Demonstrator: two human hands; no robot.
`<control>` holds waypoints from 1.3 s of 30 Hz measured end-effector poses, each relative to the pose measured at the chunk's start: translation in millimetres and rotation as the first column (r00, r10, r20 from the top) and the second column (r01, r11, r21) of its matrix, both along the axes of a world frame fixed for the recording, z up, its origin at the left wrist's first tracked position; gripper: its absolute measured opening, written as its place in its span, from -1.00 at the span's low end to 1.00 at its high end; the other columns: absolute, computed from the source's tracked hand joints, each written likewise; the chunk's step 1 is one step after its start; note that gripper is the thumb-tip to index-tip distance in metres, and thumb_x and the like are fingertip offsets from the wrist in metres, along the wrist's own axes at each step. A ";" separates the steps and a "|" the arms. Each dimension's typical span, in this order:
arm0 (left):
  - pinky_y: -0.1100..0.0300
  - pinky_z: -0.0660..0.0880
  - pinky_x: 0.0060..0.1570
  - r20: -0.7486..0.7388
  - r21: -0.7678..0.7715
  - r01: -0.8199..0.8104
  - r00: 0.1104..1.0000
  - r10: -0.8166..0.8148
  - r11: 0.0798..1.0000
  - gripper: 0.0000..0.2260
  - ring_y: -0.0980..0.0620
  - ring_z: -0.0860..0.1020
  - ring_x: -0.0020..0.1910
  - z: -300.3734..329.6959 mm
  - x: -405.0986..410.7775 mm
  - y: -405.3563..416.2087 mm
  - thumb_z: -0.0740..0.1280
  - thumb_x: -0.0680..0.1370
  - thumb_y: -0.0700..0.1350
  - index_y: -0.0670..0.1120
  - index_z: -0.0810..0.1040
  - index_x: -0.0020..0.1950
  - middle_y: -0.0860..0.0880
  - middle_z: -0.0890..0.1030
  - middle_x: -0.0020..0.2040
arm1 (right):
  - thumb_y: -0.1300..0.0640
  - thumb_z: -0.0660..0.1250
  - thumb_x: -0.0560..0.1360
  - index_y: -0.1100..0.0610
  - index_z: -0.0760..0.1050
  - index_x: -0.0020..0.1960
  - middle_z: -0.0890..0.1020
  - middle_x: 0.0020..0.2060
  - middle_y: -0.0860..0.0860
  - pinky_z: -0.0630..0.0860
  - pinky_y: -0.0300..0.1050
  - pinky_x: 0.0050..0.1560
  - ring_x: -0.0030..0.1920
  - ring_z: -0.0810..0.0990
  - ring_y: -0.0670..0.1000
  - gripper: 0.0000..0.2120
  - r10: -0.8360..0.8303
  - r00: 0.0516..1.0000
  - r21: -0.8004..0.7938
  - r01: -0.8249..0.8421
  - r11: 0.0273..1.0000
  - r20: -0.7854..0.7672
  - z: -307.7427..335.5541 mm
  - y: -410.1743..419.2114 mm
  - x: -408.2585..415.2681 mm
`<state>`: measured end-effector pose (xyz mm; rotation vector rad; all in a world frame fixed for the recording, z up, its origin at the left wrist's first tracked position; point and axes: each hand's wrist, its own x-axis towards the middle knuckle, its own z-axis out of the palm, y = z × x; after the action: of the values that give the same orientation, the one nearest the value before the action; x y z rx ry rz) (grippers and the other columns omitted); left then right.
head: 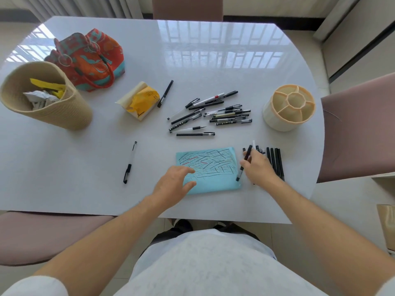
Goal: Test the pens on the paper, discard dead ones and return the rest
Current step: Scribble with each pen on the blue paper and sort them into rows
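Black pen [244, 163] being pinched mid-barrel by right hand [257, 167] at paper [210, 169] right edge; light, stiff, slippery. Paper being pressed by left hand [174, 181], fingers spread.

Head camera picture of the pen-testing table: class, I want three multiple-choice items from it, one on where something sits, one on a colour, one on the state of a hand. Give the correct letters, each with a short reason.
1. Where is the pen holder?
A. at the table's right side, beyond the right hand
B. inside the woven basket
C. on the blue paper

2. What colour is the paper under the test strokes?
A. yellow
B. light blue
C. white

3. What is the right hand doing?
A. lying flat on the paper
B. holding a black pen
C. reaching into the patterned bag

Answers: 1 A, the holder stands right of the loose pens. 2 B, the sheet is light blue with black and red strokes. 3 B, its fingers grip a black pen at the paper's right edge, while the left hand presses the paper.
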<state>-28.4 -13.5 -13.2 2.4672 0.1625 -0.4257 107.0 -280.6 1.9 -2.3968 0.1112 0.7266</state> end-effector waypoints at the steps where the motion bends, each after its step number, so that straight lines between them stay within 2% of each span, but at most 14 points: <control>1: 0.11 0.40 0.27 -0.016 0.023 0.001 1.000 -0.001 1.000 -0.67 0.10 0.34 0.35 -3.2 -2.1 3.7 0.34 0.58 0.10 0.10 0.48 0.33 0.11 0.51 0.30 | 0.11 0.32 0.61 0.16 0.49 0.13 0.63 0.01 0.13 0.57 0.13 0.07 0.02 0.60 0.20 -0.85 0.083 0.996 -0.121 -0.080 0.989 0.019 -3.0 -5.2 4.4; 4: 0.11 0.42 0.26 -0.027 0.052 0.023 0.999 -0.022 0.998 -0.68 0.08 0.34 0.34 -7.6 -6.3 9.0 0.33 0.59 0.07 0.07 0.49 0.32 0.11 0.49 0.31 | 0.12 0.36 0.59 0.17 0.48 0.22 0.66 0.03 0.15 0.58 0.13 0.09 0.06 0.60 0.22 -0.76 0.195 0.980 -0.211 -0.183 0.960 0.037 -11.6 -6.8 6.8; 9: 0.04 0.45 0.28 -0.037 0.063 0.042 0.999 -0.039 0.997 -0.66 0.06 0.30 0.38 -11.6 -12.1 11.8 0.32 0.58 0.02 0.04 0.48 0.36 0.10 0.42 0.39 | 0.15 0.38 0.55 0.16 0.48 0.32 0.68 0.06 0.14 0.58 0.07 0.03 0.08 0.63 0.21 -0.65 0.296 0.945 -0.313 -0.241 0.918 0.141 -18.3 -1.3 11.3; 12: 0.03 0.42 0.32 -0.061 0.064 0.067 0.996 -0.064 0.996 -0.65 0.04 0.29 0.40 -14.3 -15.9 14.1 0.32 0.59 0.01 0.04 0.47 0.37 0.09 0.38 0.44 | 0.13 0.37 0.56 0.15 0.53 0.27 0.64 0.10 0.12 0.54 0.05 0.00 0.05 0.63 0.20 -0.70 0.306 0.925 -0.283 -0.239 0.929 0.225 -18.2 16.3 21.1; 16: 0.04 0.34 0.40 -0.069 0.060 0.097 0.993 -0.093 0.993 -0.65 0.01 0.25 0.46 -15.1 -19.4 16.6 0.30 0.60 0.00 0.03 0.47 0.39 0.02 0.34 0.50 | 0.16 0.33 0.58 0.14 0.56 0.26 0.63 0.14 0.07 0.50 -0.02 0.06 0.08 0.62 0.13 -0.74 0.404 0.853 -0.161 -0.370 0.915 0.331 -18.0 71.3 40.0; 18: 0.05 0.33 0.40 -0.064 0.052 0.084 0.995 -0.081 0.995 -0.66 -0.01 0.26 0.46 -13.4 -20.7 18.2 0.30 0.60 -0.01 0.03 0.48 0.37 0.00 0.35 0.50 | 0.19 0.30 0.59 0.13 0.56 0.27 0.62 0.17 0.06 0.46 -0.04 -0.01 0.07 0.62 0.15 -0.74 0.449 0.816 -0.151 -0.424 0.893 0.363 -18.8 102.8 49.8; 23: -0.01 0.37 0.37 -0.072 0.015 -0.010 0.997 0.011 1.000 -0.68 0.04 0.23 0.46 -6.5 -26.1 26.3 0.29 0.60 -0.02 0.07 0.47 0.36 0.04 0.34 0.50 | 0.36 0.20 0.51 0.07 0.51 0.33 0.59 0.21 0.08 0.51 -0.02 -0.02 0.10 0.62 0.20 -0.55 0.634 0.728 -0.354 -0.539 0.765 0.261 -28.4 150.4 66.7; 26: 0.03 0.34 0.39 -0.057 -0.004 -0.048 0.997 0.047 0.999 -0.68 0.07 0.24 0.46 -3.1 -28.0 30.8 0.27 0.62 0.02 0.07 0.48 0.37 0.05 0.36 0.48 | 0.31 0.24 0.48 0.02 0.50 0.31 0.58 0.18 0.06 0.50 -0.04 -0.03 0.08 0.62 0.18 -0.56 0.681 0.709 -0.404 -0.576 0.710 0.185 -29.0 155.1 71.7; 29: 0.09 0.31 0.40 -0.047 -0.046 -0.087 0.995 0.084 0.995 -0.70 0.09 0.29 0.42 -0.6 -25.3 31.5 0.25 0.63 0.04 0.08 0.49 0.36 0.08 0.41 0.43 | 0.17 0.36 0.45 0.03 0.55 0.18 0.57 -0.01 -0.01 0.43 -0.13 -0.06 -0.02 0.56 0.06 -0.70 0.555 0.811 -0.218 -0.516 0.828 0.187 -19.2 143.5 70.2; 31: 0.09 0.39 0.32 -0.070 -0.104 -0.132 0.990 0.125 0.986 -0.72 0.13 0.41 0.31 1.5 -20.1 29.0 0.24 0.63 0.06 0.12 0.48 0.34 0.13 0.47 0.34 | 0.20 0.38 0.43 0.07 0.59 0.02 0.63 -0.15 0.00 0.51 -0.19 -0.19 -0.22 0.61 -0.03 -0.83 0.310 0.940 0.074 -0.322 0.944 0.144 -8.6 130.3 60.3; 32: 0.09 0.43 0.27 -0.091 -0.142 -0.161 0.985 0.149 0.977 -0.71 0.16 0.46 0.23 3.6 -16.6 26.0 0.24 0.63 0.07 0.13 0.47 0.35 0.15 0.49 0.30 | 0.25 0.37 0.44 0.11 0.59 -0.04 0.68 -0.21 0.07 0.58 -0.16 -0.26 -0.31 0.65 -0.04 -0.87 0.183 0.982 0.236 -0.190 0.953 0.054 -2.7 123.2 51.4; 35: 0.11 0.50 0.17 -0.157 -0.305 -0.244 0.966 0.204 0.921 -0.66 0.21 0.55 0.03 10.2 -4.1 10.1 0.25 0.62 0.09 0.15 0.42 0.40 0.18 0.54 0.25 | 0.37 0.34 0.50 0.23 0.59 -0.08 0.70 -0.21 0.29 0.69 -0.04 -0.23 -0.30 0.72 0.10 -0.91 0.028 0.974 0.528 0.098 0.844 -0.225 11.3 98.4 16.4; 37: 0.14 0.55 0.07 -0.204 -0.405 -0.247 0.963 0.176 0.880 -0.71 0.18 0.61 -0.07 16.1 4.4 -2.9 0.26 0.62 0.07 0.16 0.46 0.35 0.16 0.60 0.12 | 0.33 0.37 0.54 0.25 0.60 -0.06 0.71 -0.19 0.27 0.69 -0.05 -0.19 -0.23 0.74 0.19 -0.96 0.026 0.947 0.597 0.181 0.781 -0.321 15.6 83.1 -9.1; 39: 0.17 0.58 -0.06 -0.213 -0.429 -0.170 0.974 0.083 0.887 -0.83 0.15 0.63 -0.19 20.5 11.1 -14.4 0.26 0.63 0.02 0.10 0.57 0.17 0.12 0.66 -0.07 | 0.27 0.39 0.57 0.27 0.61 -0.04 0.73 -0.17 0.25 0.68 -0.06 -0.16 -0.18 0.75 0.20 -0.94 0.026 0.931 0.622 0.222 0.751 -0.364 15.3 71.4 -32.3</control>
<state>-17.3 -28.0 7.4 1.9504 0.2714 -0.5712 74.7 -209.2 17.2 -1.5566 0.1075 0.9523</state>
